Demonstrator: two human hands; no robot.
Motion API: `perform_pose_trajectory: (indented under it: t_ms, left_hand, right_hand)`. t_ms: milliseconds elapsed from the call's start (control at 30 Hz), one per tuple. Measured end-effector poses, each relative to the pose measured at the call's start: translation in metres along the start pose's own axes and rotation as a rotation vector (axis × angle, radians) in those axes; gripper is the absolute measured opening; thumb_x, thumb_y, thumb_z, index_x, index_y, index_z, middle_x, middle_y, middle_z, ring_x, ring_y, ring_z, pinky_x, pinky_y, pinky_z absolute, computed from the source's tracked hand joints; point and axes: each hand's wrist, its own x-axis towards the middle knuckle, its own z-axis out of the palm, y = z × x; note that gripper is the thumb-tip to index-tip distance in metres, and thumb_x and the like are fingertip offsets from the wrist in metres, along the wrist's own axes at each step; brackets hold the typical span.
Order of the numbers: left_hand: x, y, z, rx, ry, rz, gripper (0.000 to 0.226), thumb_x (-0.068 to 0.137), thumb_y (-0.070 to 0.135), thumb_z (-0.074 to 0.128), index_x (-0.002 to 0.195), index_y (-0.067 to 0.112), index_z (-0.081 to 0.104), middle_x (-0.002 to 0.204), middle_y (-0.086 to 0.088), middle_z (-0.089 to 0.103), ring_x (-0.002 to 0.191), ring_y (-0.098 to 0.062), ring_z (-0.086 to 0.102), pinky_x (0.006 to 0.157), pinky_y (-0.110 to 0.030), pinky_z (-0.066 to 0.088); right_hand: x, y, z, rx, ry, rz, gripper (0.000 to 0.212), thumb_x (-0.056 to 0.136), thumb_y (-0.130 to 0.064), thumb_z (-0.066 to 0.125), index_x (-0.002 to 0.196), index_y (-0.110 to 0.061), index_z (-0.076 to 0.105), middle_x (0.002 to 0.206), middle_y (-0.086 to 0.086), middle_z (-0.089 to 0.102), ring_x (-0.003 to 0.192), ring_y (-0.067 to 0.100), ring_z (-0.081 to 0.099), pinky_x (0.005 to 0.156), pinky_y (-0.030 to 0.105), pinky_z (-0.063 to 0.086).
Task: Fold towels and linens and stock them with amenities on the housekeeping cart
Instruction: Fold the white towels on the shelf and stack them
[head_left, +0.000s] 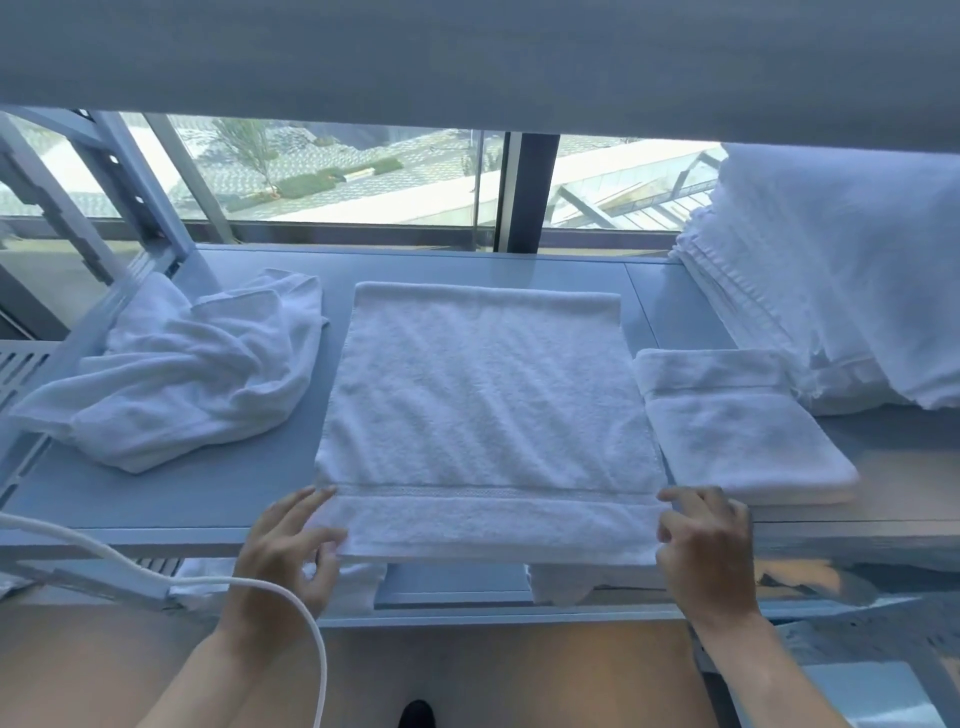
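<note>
we see the white towel (483, 405) lying flat on the cart shelf (218, 493), its near edge overhanging. our left hand (291, 556) and right hand (709, 551) each pinch a near corner.

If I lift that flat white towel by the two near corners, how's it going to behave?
The flat towel will likely go floppy and sag in the middle; its near edge already droops over the shelf lip between the left hand and right hand. The terry pile probably grips, so it shouldn't slide. It looks light for its size.
</note>
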Motion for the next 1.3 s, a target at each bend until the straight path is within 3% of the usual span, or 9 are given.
perform_pose_trajectory:
  t_ms: [67, 167, 300, 567, 700, 800, 900, 1067, 1300]
  left_hand:
    - [0.022, 0.012, 0.002, -0.031, 0.018, -0.020, 0.028, 0.086, 0.027, 0.049, 0.081, 0.018, 0.075, 0.129, -0.002, 0.069, 0.122, -0.030, 0.060, 0.100, -0.048, 0.049]
    - [0.068, 0.039, 0.024, 0.005, -0.089, 0.046, 0.039, 0.093, 0.035, 0.047, 0.118, 0.018, 0.072, 0.140, -0.004, 0.062, 0.128, -0.030, 0.056, 0.104, -0.047, 0.046]
    - [0.120, 0.058, 0.066, 0.170, -0.446, 0.015, 0.059, 0.104, 0.053, 0.036, 0.160, 0.035, 0.026, 0.170, 0.002, 0.016, 0.157, -0.024, 0.012, 0.121, -0.059, 0.020]
    - [0.073, 0.020, 0.050, 0.297, -0.551, 0.023, 0.065, 0.099, 0.070, 0.010, 0.159, 0.049, -0.005, 0.168, 0.017, -0.016, 0.157, -0.014, -0.015, 0.127, -0.045, -0.002]
    - [0.049, 0.035, 0.036, 0.226, -0.472, -0.022, 0.065, 0.097, 0.065, 0.021, 0.156, 0.043, 0.034, 0.168, 0.010, 0.020, 0.156, -0.019, 0.018, 0.123, -0.047, 0.022]
    - [0.069, 0.046, 0.036, 0.137, -0.251, -0.021, 0.052, 0.096, 0.048, 0.039, 0.129, 0.021, 0.068, 0.137, -0.002, 0.061, 0.125, -0.029, 0.057, 0.098, -0.046, 0.048]
    - [0.100, 0.045, 0.051, 0.189, -0.341, -0.020, 0.050, 0.102, 0.042, 0.046, 0.148, 0.022, 0.049, 0.158, -0.006, 0.040, 0.146, -0.031, 0.036, 0.114, -0.054, 0.033]
    - [0.113, 0.024, 0.071, 0.269, -0.536, -0.068, 0.065, 0.102, 0.061, 0.020, 0.162, 0.039, 0.007, 0.172, 0.009, -0.004, 0.158, -0.019, -0.006, 0.126, -0.053, 0.000]
    - [0.073, 0.030, 0.060, 0.267, -0.470, -0.066, 0.073, 0.095, 0.065, 0.016, 0.163, 0.037, 0.015, 0.171, 0.009, 0.004, 0.158, -0.019, 0.002, 0.127, -0.047, 0.005]
  right_hand:
    - [0.016, -0.025, -0.001, 0.148, 0.031, -0.030, 0.026, 0.055, 0.008, 0.053, 0.062, -0.014, 0.063, 0.099, 0.002, 0.072, 0.095, 0.030, 0.060, 0.078, 0.040, 0.037]
    - [0.053, -0.077, 0.016, 0.366, -0.143, -0.059, 0.037, 0.078, -0.008, 0.051, 0.106, -0.018, 0.074, 0.132, 0.000, 0.063, 0.125, 0.026, 0.054, 0.096, 0.042, 0.039]
    - [0.104, -0.127, 0.062, 0.315, -0.560, -0.119, 0.066, 0.102, -0.048, 0.045, 0.162, -0.031, 0.024, 0.172, -0.007, 0.009, 0.158, 0.021, 0.007, 0.124, 0.054, 0.013]
    - [0.076, -0.099, 0.090, 0.195, -0.558, -0.374, 0.072, 0.099, -0.069, 0.026, 0.163, -0.041, 0.007, 0.172, -0.015, -0.006, 0.157, 0.011, -0.013, 0.128, 0.048, -0.003]
    - [0.038, -0.100, 0.077, 0.196, -0.539, -0.385, 0.071, 0.101, -0.070, 0.023, 0.163, -0.042, 0.004, 0.171, -0.017, -0.010, 0.157, 0.009, -0.016, 0.127, 0.044, -0.005]
    - [0.030, -0.113, 0.068, 0.262, -0.456, -0.335, 0.060, 0.100, -0.061, 0.036, 0.155, -0.038, 0.036, 0.167, -0.013, 0.024, 0.155, 0.016, 0.019, 0.121, 0.046, 0.022]
    - [0.057, -0.123, 0.066, 0.358, -0.296, -0.238, 0.043, 0.100, -0.043, 0.044, 0.139, -0.028, 0.054, 0.148, -0.008, 0.046, 0.134, 0.020, 0.047, 0.101, 0.044, 0.039]
    - [0.103, -0.097, 0.085, 0.190, -0.519, -0.085, 0.065, 0.105, -0.052, 0.035, 0.164, -0.033, 0.015, 0.173, -0.008, 0.004, 0.159, 0.017, 0.002, 0.127, 0.049, 0.007]
    - [0.075, -0.035, 0.077, 0.134, -0.536, -0.047, 0.066, 0.105, -0.057, 0.028, 0.164, -0.039, 0.005, 0.171, -0.016, -0.009, 0.158, 0.010, -0.010, 0.128, 0.041, -0.002]
